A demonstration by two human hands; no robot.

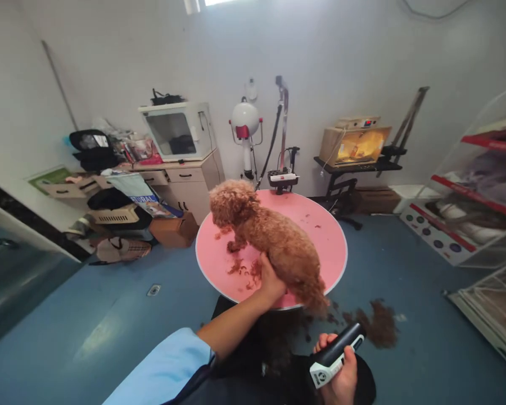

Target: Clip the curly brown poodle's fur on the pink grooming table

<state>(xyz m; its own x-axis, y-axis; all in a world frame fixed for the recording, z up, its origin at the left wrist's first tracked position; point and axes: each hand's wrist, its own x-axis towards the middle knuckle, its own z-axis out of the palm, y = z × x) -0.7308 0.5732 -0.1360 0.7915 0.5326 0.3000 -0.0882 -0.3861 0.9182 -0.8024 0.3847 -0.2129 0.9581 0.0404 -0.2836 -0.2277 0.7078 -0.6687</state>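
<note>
A curly brown dog (278, 239) stands on a round pink grooming table (329, 230), its head toward the left. My left hand (272, 281) grips the dog low on its near flank, thumb up along its side; the other fingers are hidden beneath the belly. Low at the right, off the table, my right hand (341, 377) is wrapped round a black and white hair clipper (337, 354), held apart from the dog. Loose clumps of brown hair (238, 267) lie on the tabletop by the dog's front leg.
Cut hair (379, 323) is scattered on the blue floor. Behind the table stand a white dryer (245, 119) and a post with a hose. A cabinet (189, 183) bears a white box with a dark window; a lit wooden case (356, 147) sits farther right, near clear shelves.
</note>
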